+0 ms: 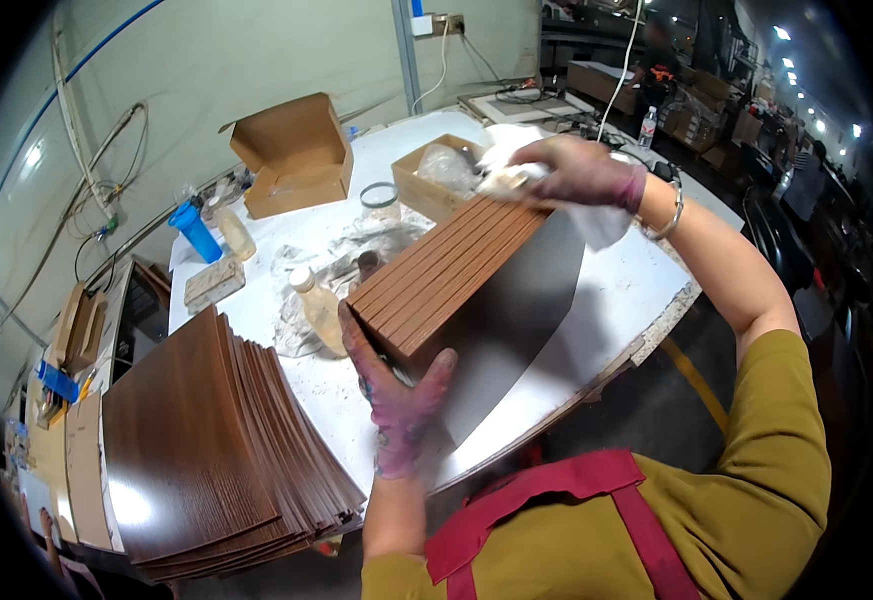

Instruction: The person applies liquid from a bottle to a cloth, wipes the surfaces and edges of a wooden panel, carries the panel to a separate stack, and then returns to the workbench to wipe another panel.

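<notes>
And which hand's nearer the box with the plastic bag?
Right: your right hand is beside the box; your left hand is farther, at the near end of the grooved stack.

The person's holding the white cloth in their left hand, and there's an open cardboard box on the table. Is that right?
Not quite: the head view shows the white cloth in the person's right hand. The open cardboard box is on the table, as you said.

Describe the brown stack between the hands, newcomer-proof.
On the white table, find the left hand. It touches the near end of the brown panel stack. Unlike the glossy pile at left, broad face up, this stack shows narrow parallel strips on top.
</notes>
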Action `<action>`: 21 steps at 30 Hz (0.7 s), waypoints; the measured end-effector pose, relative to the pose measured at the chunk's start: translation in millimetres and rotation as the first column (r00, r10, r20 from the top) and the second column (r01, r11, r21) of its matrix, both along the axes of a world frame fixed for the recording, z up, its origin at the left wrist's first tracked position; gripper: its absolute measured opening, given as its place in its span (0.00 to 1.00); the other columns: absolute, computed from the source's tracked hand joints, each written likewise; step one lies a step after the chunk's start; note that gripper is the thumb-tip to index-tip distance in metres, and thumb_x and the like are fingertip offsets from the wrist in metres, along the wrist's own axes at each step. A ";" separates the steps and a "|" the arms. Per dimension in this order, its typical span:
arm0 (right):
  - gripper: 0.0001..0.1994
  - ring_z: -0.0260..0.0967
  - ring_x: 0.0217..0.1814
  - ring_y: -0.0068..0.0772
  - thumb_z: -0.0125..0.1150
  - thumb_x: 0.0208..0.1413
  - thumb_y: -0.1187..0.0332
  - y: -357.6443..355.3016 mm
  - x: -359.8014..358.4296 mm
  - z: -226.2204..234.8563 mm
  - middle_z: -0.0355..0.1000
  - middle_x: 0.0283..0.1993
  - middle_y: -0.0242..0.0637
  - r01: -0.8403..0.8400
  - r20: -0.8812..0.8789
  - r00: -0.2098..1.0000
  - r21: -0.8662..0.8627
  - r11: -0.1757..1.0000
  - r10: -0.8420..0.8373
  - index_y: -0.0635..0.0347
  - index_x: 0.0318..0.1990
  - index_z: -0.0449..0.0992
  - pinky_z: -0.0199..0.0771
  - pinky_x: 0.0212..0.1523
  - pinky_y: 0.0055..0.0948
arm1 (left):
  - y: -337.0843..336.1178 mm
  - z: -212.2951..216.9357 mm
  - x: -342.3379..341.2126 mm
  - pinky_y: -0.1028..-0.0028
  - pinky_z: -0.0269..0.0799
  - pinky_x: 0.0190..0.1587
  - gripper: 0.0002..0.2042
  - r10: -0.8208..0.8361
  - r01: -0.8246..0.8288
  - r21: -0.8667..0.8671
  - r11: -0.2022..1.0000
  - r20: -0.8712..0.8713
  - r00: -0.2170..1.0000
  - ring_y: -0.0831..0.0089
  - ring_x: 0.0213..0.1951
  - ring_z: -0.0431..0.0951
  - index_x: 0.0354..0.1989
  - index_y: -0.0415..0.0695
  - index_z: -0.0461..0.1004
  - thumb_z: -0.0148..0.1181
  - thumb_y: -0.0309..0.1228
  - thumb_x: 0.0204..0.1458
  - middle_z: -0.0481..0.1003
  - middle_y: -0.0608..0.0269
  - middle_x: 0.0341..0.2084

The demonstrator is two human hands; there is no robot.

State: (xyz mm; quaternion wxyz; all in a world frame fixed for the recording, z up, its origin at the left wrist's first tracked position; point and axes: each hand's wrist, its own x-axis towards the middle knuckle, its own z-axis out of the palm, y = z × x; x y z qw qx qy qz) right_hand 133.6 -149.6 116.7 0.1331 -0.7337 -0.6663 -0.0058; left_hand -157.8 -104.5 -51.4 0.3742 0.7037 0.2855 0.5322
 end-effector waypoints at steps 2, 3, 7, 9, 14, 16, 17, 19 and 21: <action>0.22 0.74 0.47 0.41 0.61 0.49 0.57 -17.5 36.3 -0.1 0.76 0.45 0.44 0.202 0.057 0.977 0.047 0.978 -0.204 0.52 0.53 0.75 0.71 0.48 0.33 | -1.1 1.1 3.3 0.60 0.44 0.68 0.57 -0.025 0.024 0.054 0.998 0.019 1.000 0.51 0.68 0.48 0.70 0.40 0.38 0.73 0.40 0.35 0.47 0.43 0.66; 0.22 0.74 0.46 0.40 0.60 0.49 0.57 -17.3 37.1 0.3 0.76 0.45 0.44 0.209 0.059 0.976 0.047 0.977 -0.212 0.51 0.53 0.75 0.71 0.48 0.32 | -2.4 2.0 1.3 0.59 0.44 0.68 0.57 0.002 -0.002 0.094 0.996 0.007 1.000 0.50 0.67 0.48 0.70 0.40 0.38 0.73 0.40 0.35 0.47 0.43 0.66; 0.22 0.74 0.46 0.39 0.60 0.49 0.56 -1.5 -24.8 -4.8 0.76 0.47 0.42 -0.128 -0.046 0.990 0.059 0.990 0.131 0.53 0.51 0.76 0.71 0.49 0.33 | 4.2 -4.4 6.0 0.55 0.46 0.67 0.55 0.073 -0.069 0.270 0.960 -0.006 0.997 0.48 0.66 0.50 0.69 0.40 0.41 0.73 0.41 0.35 0.49 0.43 0.65; 0.20 0.73 0.45 0.43 0.60 0.49 0.58 3.3 -88.9 -2.7 0.75 0.43 0.44 -0.402 -0.016 0.915 0.075 0.913 0.404 0.54 0.49 0.76 0.71 0.48 0.36 | 0.0 -1.8 3.5 0.58 0.45 0.67 0.52 -0.022 0.016 0.174 0.985 0.036 0.999 0.52 0.67 0.50 0.70 0.41 0.41 0.71 0.37 0.38 0.49 0.46 0.66; 0.22 0.73 0.49 0.37 0.61 0.49 0.62 6.3 -39.0 -1.1 0.74 0.48 0.43 -0.019 -0.022 1.000 -0.054 0.998 0.017 0.54 0.53 0.74 0.71 0.51 0.30 | -1.3 0.2 2.7 0.53 0.48 0.66 0.53 0.065 -0.063 0.236 0.970 -0.002 0.998 0.46 0.65 0.52 0.68 0.41 0.44 0.74 0.37 0.34 0.51 0.44 0.64; 0.23 0.74 0.48 0.36 0.61 0.48 0.63 -12.6 32.5 -2.2 0.75 0.47 0.45 0.315 -0.006 0.949 -0.008 0.949 -0.315 0.55 0.54 0.73 0.72 0.49 0.29 | -2.4 0.5 6.7 0.53 0.48 0.66 0.53 0.023 -0.023 0.243 0.970 0.002 1.000 0.46 0.66 0.51 0.68 0.41 0.44 0.74 0.37 0.33 0.50 0.45 0.65; 0.24 0.74 0.47 0.36 0.62 0.47 0.63 -25.8 65.5 -9.3 0.75 0.46 0.47 0.372 -0.048 0.928 0.093 0.923 -0.370 0.56 0.55 0.73 0.73 0.48 0.28 | -3.4 3.0 11.9 0.53 0.48 0.66 0.53 0.000 -0.003 0.254 0.967 0.009 1.000 0.46 0.66 0.51 0.68 0.41 0.44 0.74 0.36 0.33 0.50 0.45 0.65; 0.23 0.74 0.47 0.36 0.61 0.49 0.63 -22.2 9.9 8.5 0.75 0.45 0.46 0.326 0.050 0.945 -0.084 0.942 -0.323 0.58 0.54 0.73 0.73 0.48 0.28 | -5.6 3.2 11.9 0.53 0.47 0.66 0.54 0.016 -0.018 0.212 0.977 0.010 1.000 0.47 0.66 0.50 0.69 0.42 0.43 0.74 0.35 0.34 0.50 0.45 0.65; 0.19 0.73 0.49 0.37 0.65 0.50 0.58 -16.0 -43.7 -9.8 0.75 0.46 0.43 -0.196 -0.021 0.980 0.084 0.977 0.199 0.56 0.47 0.77 0.72 0.50 0.31 | -4.3 -2.7 7.6 0.54 0.47 0.66 0.54 0.042 -0.049 0.231 0.972 0.035 0.998 0.47 0.66 0.50 0.69 0.42 0.42 0.73 0.35 0.34 0.50 0.46 0.65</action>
